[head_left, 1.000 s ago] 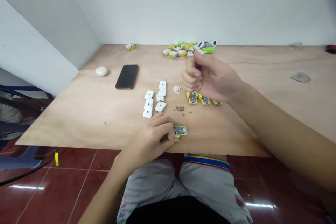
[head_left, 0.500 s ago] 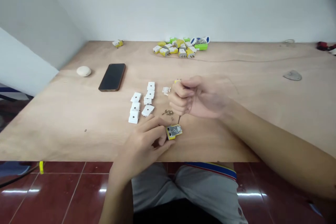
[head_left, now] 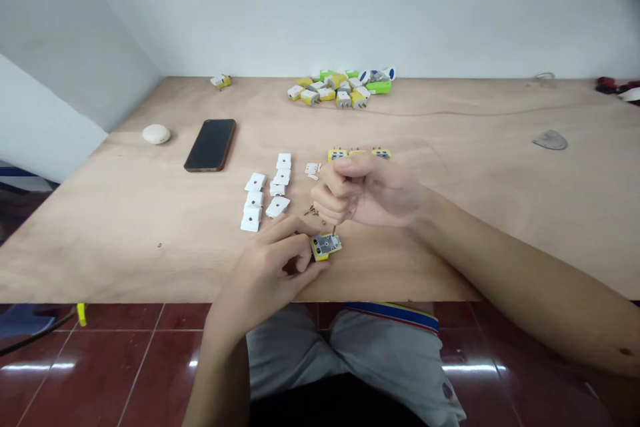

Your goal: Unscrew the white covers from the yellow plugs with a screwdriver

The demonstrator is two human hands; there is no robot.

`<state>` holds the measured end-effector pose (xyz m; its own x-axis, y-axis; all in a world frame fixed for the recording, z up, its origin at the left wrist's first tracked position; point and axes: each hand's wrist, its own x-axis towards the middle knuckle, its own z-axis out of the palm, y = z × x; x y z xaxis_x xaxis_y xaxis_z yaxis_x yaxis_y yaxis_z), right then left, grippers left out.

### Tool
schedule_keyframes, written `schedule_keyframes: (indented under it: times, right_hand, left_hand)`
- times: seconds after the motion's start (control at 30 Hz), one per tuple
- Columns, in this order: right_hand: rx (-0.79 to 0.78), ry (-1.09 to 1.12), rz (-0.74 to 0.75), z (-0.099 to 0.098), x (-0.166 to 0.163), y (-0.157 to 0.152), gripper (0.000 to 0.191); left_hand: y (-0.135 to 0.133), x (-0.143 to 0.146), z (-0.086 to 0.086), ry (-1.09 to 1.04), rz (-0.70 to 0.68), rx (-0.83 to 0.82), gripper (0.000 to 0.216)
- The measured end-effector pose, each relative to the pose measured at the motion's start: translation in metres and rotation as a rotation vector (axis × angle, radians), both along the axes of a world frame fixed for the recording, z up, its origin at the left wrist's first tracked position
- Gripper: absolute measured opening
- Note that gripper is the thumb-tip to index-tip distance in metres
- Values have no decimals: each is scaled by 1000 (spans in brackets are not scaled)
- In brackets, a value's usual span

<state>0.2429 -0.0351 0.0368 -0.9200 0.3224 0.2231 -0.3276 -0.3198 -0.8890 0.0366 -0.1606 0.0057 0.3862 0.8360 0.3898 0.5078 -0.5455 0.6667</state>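
Plug (head_left: 326,247) in bent left fingers (head_left: 300,245)

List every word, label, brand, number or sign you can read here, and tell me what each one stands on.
None can be read.
Open yellow-and-grey plug: any marking is too small to read.
White covers: no lettering can be made out.
Heaped plugs at the back: too small to read.
Phone: dark screen, no text showing.
Yellow tag on the cable: no legible writing.

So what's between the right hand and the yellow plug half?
In the head view, a thin screwdriver-like shaft reaches from the right hand toward the plug half.
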Motion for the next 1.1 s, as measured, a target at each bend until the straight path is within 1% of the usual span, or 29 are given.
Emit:
schedule_keyframes:
  times: [0.13,0.27,0.33,0.43,0.57,0.63,0.73,0.83,0.97,1.03,1.1]
  right_hand:
    - [10,30,-35,-6,-4,-4,53]
    - [-10,85,-72,-12,-6,-6,47]
    - [-41,95,-85,-11,-4,-6,39]
    - [-56,76,-106,-6,1,-5,29]
    - [-9,38,-74,-1,8,-2,33]
    - [30,27,-31,0,8,0,36]
    - [113,57,72,3,7,1,41]
    - [181,66,109,7,4,0,49]
    - [190,42,44,12,1,-7,61]
    - [137,24,-28,15,-2,-13,63]
    - [75,-8,-133,17,-7,-21,63]
  left_hand:
    - [0,-1,-2,9,13,-22,36]
    - [-2,1,0,4,20,-53,36]
    - [-3,4,4,25,52,-79,37]
    - [0,11,15,123,120,-151,38]
    - [8,15,30,242,126,-357,26]
    - [10,14,33,242,118,-395,22]
    - [9,11,28,190,102,-333,22]
    - [8,6,18,122,76,-285,27]
    - [8,6,11,66,27,-304,30]
    - [7,8,12,64,11,-279,31]
    - [5,10,13,80,8,-243,33]
